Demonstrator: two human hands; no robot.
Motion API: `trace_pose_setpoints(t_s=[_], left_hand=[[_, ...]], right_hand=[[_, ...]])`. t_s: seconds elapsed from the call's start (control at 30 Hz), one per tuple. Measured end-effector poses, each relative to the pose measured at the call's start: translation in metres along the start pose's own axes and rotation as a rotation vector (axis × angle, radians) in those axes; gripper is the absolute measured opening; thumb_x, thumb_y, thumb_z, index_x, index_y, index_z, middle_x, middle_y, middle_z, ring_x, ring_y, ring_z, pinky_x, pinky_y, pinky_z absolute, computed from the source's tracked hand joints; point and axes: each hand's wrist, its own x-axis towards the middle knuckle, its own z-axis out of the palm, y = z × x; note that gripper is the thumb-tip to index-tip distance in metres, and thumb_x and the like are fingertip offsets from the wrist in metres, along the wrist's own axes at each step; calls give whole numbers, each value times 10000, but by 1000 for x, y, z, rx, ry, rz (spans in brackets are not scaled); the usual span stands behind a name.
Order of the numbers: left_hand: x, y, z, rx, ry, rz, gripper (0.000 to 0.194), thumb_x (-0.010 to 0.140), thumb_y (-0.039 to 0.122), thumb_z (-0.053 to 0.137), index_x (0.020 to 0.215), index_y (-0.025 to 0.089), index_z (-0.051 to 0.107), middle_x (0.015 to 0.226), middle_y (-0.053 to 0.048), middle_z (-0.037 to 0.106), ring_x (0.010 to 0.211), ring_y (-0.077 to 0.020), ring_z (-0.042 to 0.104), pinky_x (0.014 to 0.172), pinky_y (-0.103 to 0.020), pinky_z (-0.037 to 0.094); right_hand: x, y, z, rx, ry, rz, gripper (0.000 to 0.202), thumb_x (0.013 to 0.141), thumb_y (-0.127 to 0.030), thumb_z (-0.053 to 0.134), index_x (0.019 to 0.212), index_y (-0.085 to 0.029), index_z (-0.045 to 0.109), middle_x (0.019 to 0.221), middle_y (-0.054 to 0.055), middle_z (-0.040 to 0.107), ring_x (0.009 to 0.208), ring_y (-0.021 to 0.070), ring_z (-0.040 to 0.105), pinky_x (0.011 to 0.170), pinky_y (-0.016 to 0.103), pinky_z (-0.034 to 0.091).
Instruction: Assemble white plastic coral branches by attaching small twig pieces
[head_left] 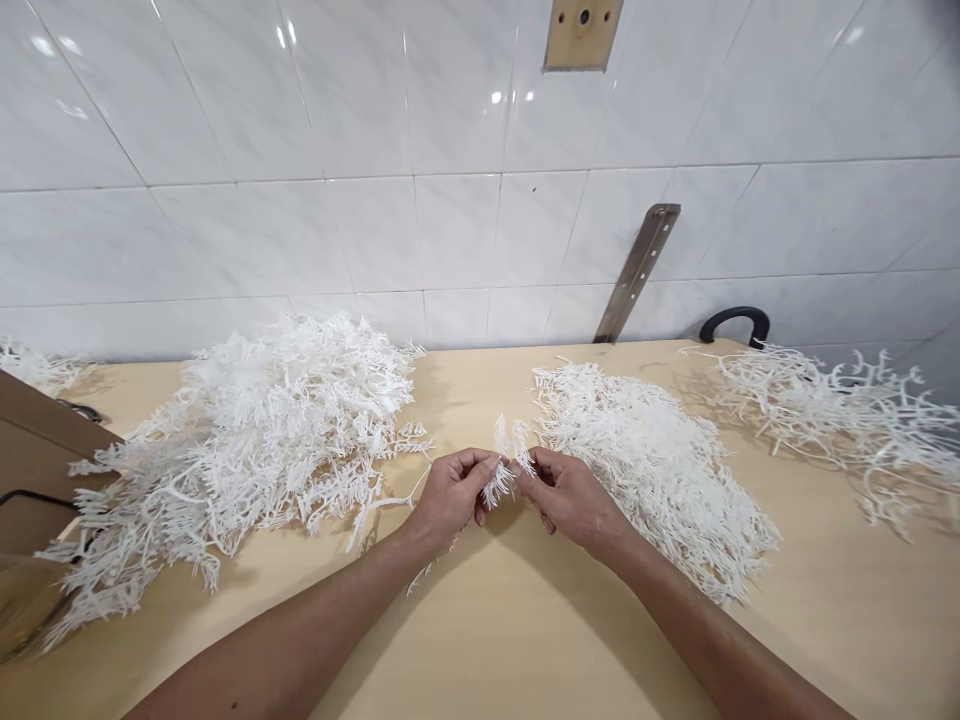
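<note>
Between my two hands is a small white feathery plastic sprig, like a piece of artificial foliage. My left hand pinches it between thumb and fingers. My right hand, its thumb and forefinger pressed together, grips the sprig's other side, almost touching the left. To the left spreads a large heap of white branching sprigs, with a bare white stem sticking out toward my left wrist. A flatter pile of finer white sprigs lies just beyond my right hand. The fingertips partly hide where the sprig is held.
Bare white branched stems lie at the right of the wooden table, near a black curved handle. A brown box stands at the left edge. Against the tiled wall leans a metal strip.
</note>
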Motion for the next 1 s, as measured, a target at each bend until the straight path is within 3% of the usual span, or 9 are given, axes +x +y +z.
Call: trace_pose_setpoints(t_s=[0.3, 0.6, 0.73, 0.9, 1.0], left_hand=[[0, 1, 1, -42, -26, -4, 370, 779, 512, 683, 773, 142, 691, 532, 12, 574, 399, -67, 449, 384, -189, 329], [0, 0, -1, -145, -96, -38, 409, 757, 535, 696, 836, 133, 697, 591, -9, 584, 463, -86, 487, 426, -203, 382], [-1, 0, -2, -156, -160, -37, 419, 686, 449, 781, 956, 140, 693, 651, -12, 613, 528, -98, 524, 441, -196, 387], [1, -6, -4, -151, -139, -32, 402, 713, 428, 770, 979, 139, 683, 595, 4, 592, 472, -85, 489, 428, -196, 373], [1, -6, -3, -150, -117, -51, 375, 735, 450, 751, 929, 136, 688, 560, 7, 577, 440, -76, 476, 413, -191, 348]], right_hand=[[0, 5, -1, -39, -107, 16, 233, 860, -364, 559, 719, -219, 442, 566, -69, 510, 387, 98, 526, 385, 207, 376], [3, 13, -1, 95, -83, 38, 306, 876, -454, 584, 734, -199, 491, 604, -49, 557, 404, 100, 554, 386, 206, 365], [3, 12, 0, 214, -86, 66, 374, 863, -523, 606, 729, -188, 509, 608, -34, 580, 411, 93, 535, 401, 215, 379], [4, 10, 0, 351, -114, 118, 414, 816, -568, 655, 740, -173, 553, 597, -28, 579, 431, 93, 523, 430, 228, 416], [4, 10, 1, 285, -113, 109, 360, 826, -514, 649, 744, -180, 543, 620, -29, 586, 417, 93, 533, 410, 222, 377]])
